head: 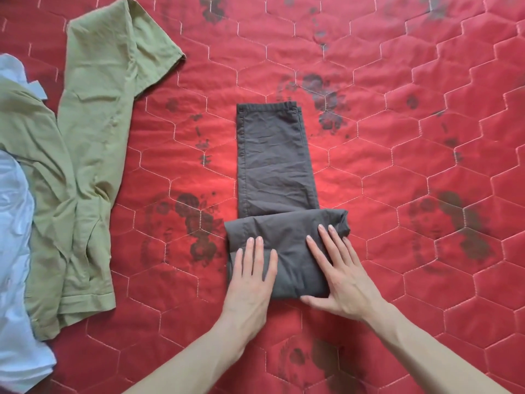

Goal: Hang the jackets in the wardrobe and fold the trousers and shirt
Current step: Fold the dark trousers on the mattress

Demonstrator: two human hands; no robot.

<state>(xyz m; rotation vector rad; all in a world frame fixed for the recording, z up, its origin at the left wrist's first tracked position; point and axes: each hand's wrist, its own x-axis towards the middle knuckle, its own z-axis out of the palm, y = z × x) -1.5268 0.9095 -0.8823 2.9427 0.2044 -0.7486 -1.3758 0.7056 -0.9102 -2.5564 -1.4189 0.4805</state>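
Here the trousers (277,166), dark grey-brown, lie in the middle of a red quilt (412,137) stitched in hexagons and marked with dark printed blotches. Their legs are laid together in one narrow strip that runs from near to far, with the hems at the far end. The near end has been turned over into a thick folded bundle, wider than the strip and lying across it.

Both hands rest flat on that bundle, palms down. The left hand (251,275) lies on its left part, fingers straight, close together and pointing away. The right hand (339,275) lies on its right part, fingers slightly spread and angled toward the far left, with the thumb stretched out along the near edge of the fold. Neither hand pinches or grasps the cloth; both are open and pressing on top. The bare forearms come in from the near edge.

Well to the left lies an olive-green shirt (85,166), unfolded and creased, one short sleeve reaching toward the far side and its hem toward the near side. A pale blue garment (14,251) lies at the left edge, partly under the shirt and partly cut off by the frame; what kind it is cannot be told.
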